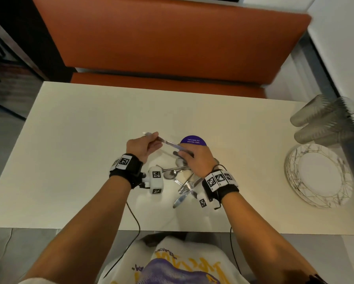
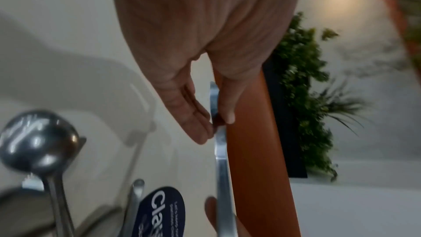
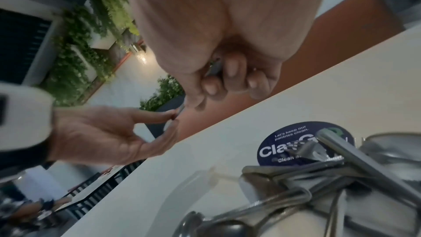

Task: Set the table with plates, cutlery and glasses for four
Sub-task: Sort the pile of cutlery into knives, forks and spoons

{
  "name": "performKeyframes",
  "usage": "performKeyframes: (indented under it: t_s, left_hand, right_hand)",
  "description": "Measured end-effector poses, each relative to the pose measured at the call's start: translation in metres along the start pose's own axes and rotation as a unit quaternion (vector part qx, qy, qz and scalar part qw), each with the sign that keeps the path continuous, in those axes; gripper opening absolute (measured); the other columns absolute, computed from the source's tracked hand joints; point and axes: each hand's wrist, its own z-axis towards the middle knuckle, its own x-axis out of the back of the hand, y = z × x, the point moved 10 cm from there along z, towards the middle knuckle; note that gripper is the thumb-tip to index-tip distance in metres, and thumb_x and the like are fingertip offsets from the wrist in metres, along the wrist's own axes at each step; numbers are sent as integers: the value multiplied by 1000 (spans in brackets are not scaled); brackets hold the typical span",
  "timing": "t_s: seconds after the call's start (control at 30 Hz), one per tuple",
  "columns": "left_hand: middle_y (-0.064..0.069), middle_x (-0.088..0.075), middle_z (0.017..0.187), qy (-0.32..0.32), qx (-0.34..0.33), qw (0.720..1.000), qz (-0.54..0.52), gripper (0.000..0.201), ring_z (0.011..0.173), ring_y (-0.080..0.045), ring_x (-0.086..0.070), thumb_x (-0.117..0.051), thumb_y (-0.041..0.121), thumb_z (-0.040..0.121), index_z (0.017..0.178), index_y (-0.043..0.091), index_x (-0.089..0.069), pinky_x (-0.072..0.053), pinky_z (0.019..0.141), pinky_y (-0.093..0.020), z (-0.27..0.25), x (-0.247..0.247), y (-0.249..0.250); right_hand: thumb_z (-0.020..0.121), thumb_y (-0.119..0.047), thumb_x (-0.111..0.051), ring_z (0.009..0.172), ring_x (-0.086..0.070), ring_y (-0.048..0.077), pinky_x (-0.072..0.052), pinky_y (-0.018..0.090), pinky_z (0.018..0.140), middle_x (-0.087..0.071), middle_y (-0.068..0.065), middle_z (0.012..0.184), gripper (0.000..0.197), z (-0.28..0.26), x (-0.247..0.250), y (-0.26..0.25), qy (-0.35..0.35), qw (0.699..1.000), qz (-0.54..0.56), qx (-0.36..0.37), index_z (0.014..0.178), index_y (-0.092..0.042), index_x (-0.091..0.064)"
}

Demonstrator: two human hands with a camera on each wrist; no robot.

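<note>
A silver table knife hangs level above the white table, held at both ends. My left hand pinches one end between thumb and fingertips; the knife runs down from that pinch in the left wrist view. My right hand has its fingers curled round the other end. A loose pile of spoons, forks and knives lies on the table under my right wrist. A stack of marbled plates sits at the right edge, with several ribbed glasses behind it.
A round purple sticker is stuck to the table just beyond my hands. An orange bench seat runs along the far side. The left half of the table is bare white surface. Cables hang from both wrist cameras over the near edge.
</note>
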Motion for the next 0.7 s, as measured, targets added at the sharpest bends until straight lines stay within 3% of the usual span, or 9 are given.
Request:
performKeyframes:
  t_s: [0.1,0.2,0.33,0.4,0.5,0.6,0.7]
  left_hand:
    - [-22,-70,87,13,-8,1000,-19,12,72,-26,-74,-62,-3,99,89,-9,-65,-66,73,-36,11,-8,-14]
    - [-23,-73,93,16,-7,1000,-17,15,78,-29,-76,-52,-1,104,99,-10,-63,-65,70,-36,12,-16,-23]
    - [-21,-75,96,-17,-11,999,25,16,87,-31,-76,-53,4,105,99,-4,-66,-64,84,-39,2,-29,-33]
    - [-17,-75,93,-14,-35,998,42,16,83,-29,-76,-52,5,106,105,-1,-66,-65,80,-38,1,-25,-32]
    - [-9,-69,82,-3,-39,997,73,19,68,-23,-69,-50,9,107,111,4,-68,-63,72,-37,2,-13,-34]
    - [-6,-60,75,-6,-38,989,145,23,56,-16,-52,-46,10,108,110,7,-69,-50,56,-32,4,-6,-47]
    - [-2,-57,72,-28,-28,975,220,21,54,-13,-47,-50,11,105,107,8,-70,-41,51,-27,3,-4,-68]
  right_hand:
    - [102,-23,-54,82,-61,19,-47,29,75,-68,6,93,34,-9,-15,-8,1,999,-20,38,135,-22,-63]
    - [103,-19,-50,77,-48,15,-34,27,67,-51,2,91,43,-19,-34,-13,-29,999,-27,27,146,-20,-50]
    - [99,-31,-52,93,-57,19,-50,36,82,-61,3,107,51,-27,-58,-13,-73,997,-13,31,149,-24,-42]
    - [101,-34,-51,89,-61,16,-52,32,82,-67,3,102,46,-29,-56,-4,-77,997,7,-4,146,-28,-47]
    - [101,-19,-53,98,-62,8,-49,24,91,-70,-1,116,30,-35,-39,17,-42,997,39,-43,127,-21,-67]
    - [95,-6,-56,81,-56,0,-45,19,78,-67,-7,104,28,-46,-33,49,-41,997,2,-69,113,-19,-73]
    - [84,-9,-70,87,-54,13,-45,28,82,-60,-5,94,25,-54,-39,71,-83,991,-85,-62,107,-19,-73]
